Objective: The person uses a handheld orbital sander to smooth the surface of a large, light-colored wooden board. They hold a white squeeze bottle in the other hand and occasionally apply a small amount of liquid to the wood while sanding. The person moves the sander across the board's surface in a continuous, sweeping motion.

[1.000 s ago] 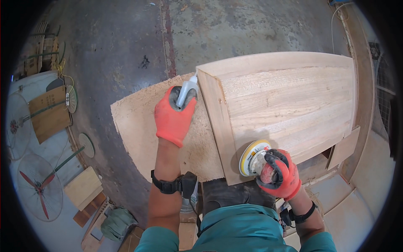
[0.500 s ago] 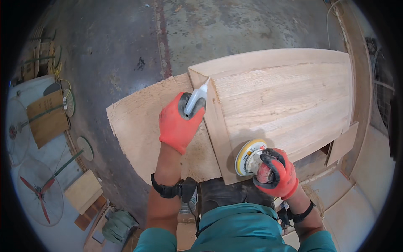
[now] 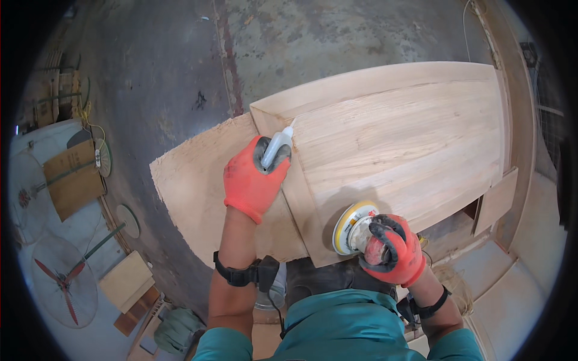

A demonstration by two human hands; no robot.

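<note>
Holding a translucent squeeze bottle (image 3: 277,148) in a firm wrap of fingers and thumb, the left hand (image 3: 256,180), gloved in red and black, is above the left end of a framed wooden panel (image 3: 397,135). One second ago the bottle's nozzle (image 3: 291,128) was at the outer corner of the frame; now it points over the inner side of the end rail (image 3: 304,204), near the seam where the panel boards begin. This means, as I judge it, that the work has moved from the outer edge to this inner joint. The right hand (image 3: 400,253) has hardly changed: its fingers are curled around the red body of a random orbital sander (image 3: 356,231), which is tilted near the lower left corner of the panel. A rough-edged board (image 3: 201,183) lies to the left, partly behind the left glove and forearm.

Several things are difficult to make out. The nozzle tip is so thin and pale against the wood that I cannot tell if it touches. What the bottle contains, and whether the fingers squeeze it, is not clear. The underside of the sander is turned away, so its contact with the wood is also uncertain. The glove hides a part of the end rail.
</note>
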